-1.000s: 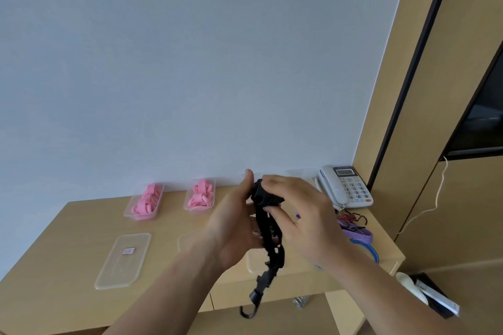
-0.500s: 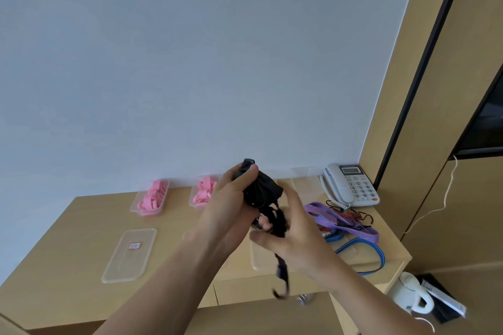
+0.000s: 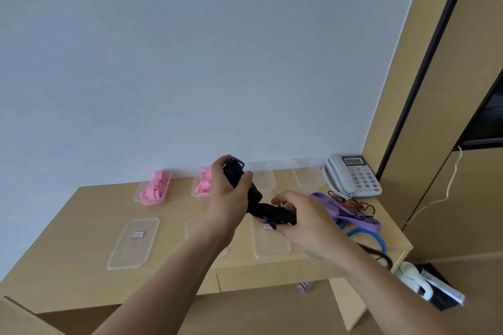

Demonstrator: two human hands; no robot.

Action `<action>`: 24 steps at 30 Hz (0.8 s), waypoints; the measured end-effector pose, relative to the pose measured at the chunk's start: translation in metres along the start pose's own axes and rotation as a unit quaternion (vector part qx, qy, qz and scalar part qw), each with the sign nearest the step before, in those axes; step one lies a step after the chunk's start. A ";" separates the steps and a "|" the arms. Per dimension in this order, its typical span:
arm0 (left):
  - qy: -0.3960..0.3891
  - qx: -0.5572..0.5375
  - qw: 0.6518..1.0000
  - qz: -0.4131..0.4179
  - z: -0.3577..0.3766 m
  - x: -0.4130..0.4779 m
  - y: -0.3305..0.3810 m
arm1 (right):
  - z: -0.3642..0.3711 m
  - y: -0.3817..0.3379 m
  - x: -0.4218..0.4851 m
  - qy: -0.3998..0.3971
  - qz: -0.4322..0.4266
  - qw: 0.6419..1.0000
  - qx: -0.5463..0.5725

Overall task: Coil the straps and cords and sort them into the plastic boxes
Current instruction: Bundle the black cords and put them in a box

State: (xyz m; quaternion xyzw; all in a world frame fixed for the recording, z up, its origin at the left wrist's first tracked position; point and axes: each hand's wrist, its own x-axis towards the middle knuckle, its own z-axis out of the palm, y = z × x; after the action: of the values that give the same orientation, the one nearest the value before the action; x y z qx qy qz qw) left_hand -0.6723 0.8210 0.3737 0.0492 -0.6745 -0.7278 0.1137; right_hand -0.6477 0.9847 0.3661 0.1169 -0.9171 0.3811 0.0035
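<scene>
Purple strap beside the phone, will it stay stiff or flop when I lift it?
Probably floppy: the purple strap lies in loose bends on the table. Likely light, being thin and flat. It may drag the blue strap overlapping it.

No wording is legible. A red-and-white sticker (image 3: 138, 234) sits on the clear lid (image 3: 128, 255) at the near left of the desk (image 3: 81, 226). A second sticker (image 3: 268, 226) sits on the middle lid (image 3: 272, 247). Print on both is too small to read. The telephone (image 3: 353, 175), far right, has number keys (image 3: 363, 180) with blurred digits.
</scene>
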 end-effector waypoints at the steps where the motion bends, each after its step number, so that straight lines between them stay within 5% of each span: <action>1: -0.004 0.025 1.000 0.014 -0.002 0.000 -0.001 | -0.003 0.001 0.001 -0.005 -0.004 1.000 0.003; 5: -0.083 0.142 0.985 0.040 -0.009 -0.002 -0.002 | -0.011 0.000 0.002 0.009 -0.031 0.998 0.051; 9: -0.242 0.099 0.965 -0.030 -0.013 -0.008 0.008 | -0.011 -0.004 0.002 0.040 -0.066 0.997 0.019; 16: -0.391 -0.017 0.908 -0.153 -0.022 -0.011 0.010 | -0.017 -0.016 -0.002 0.055 -0.081 0.994 0.047; 24: -0.397 0.171 0.898 -0.087 -0.015 -0.018 0.001 | -0.016 -0.014 -0.001 0.042 -0.041 0.998 0.035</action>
State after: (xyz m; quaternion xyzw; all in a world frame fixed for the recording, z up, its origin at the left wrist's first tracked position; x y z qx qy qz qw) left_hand -0.6515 0.8104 0.3723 -0.1663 -0.7706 -0.5677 -0.2371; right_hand -0.6447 0.9865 0.3873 0.1386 -0.8966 0.4172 0.0536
